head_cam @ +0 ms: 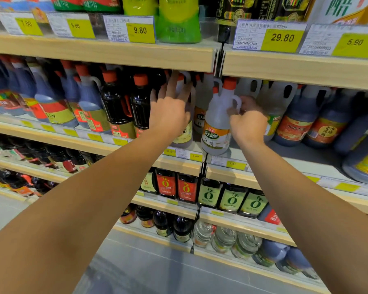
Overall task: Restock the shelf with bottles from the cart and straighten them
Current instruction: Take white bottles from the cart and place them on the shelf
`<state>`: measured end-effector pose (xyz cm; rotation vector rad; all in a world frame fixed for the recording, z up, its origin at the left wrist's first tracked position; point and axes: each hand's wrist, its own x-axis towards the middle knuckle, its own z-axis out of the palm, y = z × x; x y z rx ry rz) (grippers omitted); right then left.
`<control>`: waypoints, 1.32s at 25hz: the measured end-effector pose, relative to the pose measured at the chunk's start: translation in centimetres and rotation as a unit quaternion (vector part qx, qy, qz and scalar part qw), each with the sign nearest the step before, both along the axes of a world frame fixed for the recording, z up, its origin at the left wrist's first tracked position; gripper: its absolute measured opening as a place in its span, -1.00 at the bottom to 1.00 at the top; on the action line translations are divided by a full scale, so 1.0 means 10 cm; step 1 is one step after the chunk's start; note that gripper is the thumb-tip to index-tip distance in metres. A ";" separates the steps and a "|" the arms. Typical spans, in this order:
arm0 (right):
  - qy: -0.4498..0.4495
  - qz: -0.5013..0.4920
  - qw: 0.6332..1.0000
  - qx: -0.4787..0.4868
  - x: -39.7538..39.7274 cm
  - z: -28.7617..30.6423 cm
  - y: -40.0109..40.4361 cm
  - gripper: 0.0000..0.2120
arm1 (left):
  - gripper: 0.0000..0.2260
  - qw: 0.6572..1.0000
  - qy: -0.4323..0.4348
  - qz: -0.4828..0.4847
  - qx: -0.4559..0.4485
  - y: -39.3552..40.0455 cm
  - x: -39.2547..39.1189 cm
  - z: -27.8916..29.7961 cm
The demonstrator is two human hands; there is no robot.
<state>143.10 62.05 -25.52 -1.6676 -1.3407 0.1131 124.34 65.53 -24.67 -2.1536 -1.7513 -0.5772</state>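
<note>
A white vinegar jug [218, 122] with an orange cap and an orange-green label stands at the front edge of the middle shelf [179, 161]. My right hand [248, 122] is curled around its handle from the right. My left hand [170, 109] lies with spread fingers against another white jug [184, 132] just to the left, which it mostly hides. More white jugs stand behind them.
Dark soy and vinegar jugs with orange caps fill the same shelf left [115, 102] and right [295, 119]. The shelf above [106, 54] hangs low over the caps, with yellow price tags. Lower shelves hold small bottles [232, 198]. Grey floor lies below. No cart is in view.
</note>
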 end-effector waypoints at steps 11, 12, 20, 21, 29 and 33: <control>-0.066 0.168 0.967 -0.181 0.10 -0.05 -1.73 -0.45 | -0.37 0.989 -0.080 0.023 -0.121 -1.95 -0.08 -0.17; -0.074 0.190 0.958 -0.200 0.10 -0.01 -1.91 -0.45 | -0.37 0.987 -0.085 0.037 -0.129 -2.22 -0.08 -0.15; -0.154 0.358 0.893 -0.224 -0.32 0.21 -3.09 -0.46 | -0.39 0.952 -0.173 0.150 -0.203 -4.12 -0.34 -0.16; -0.158 0.379 0.883 -0.227 -0.47 0.22 -3.22 -0.47 | -0.39 0.946 -0.183 0.167 -0.209 -4.34 -0.42 -0.18; -0.210 0.533 0.787 -0.228 -1.88 0.00 -4.05 -0.48 | -0.39 0.883 -0.260 0.326 -0.214 -5.83 -1.40 -0.51; -0.241 0.563 0.753 -0.240 -2.61 -0.22 -4.28 -0.48 | -0.40 0.853 -0.288 0.381 -0.207 -6.30 -2.05 -0.73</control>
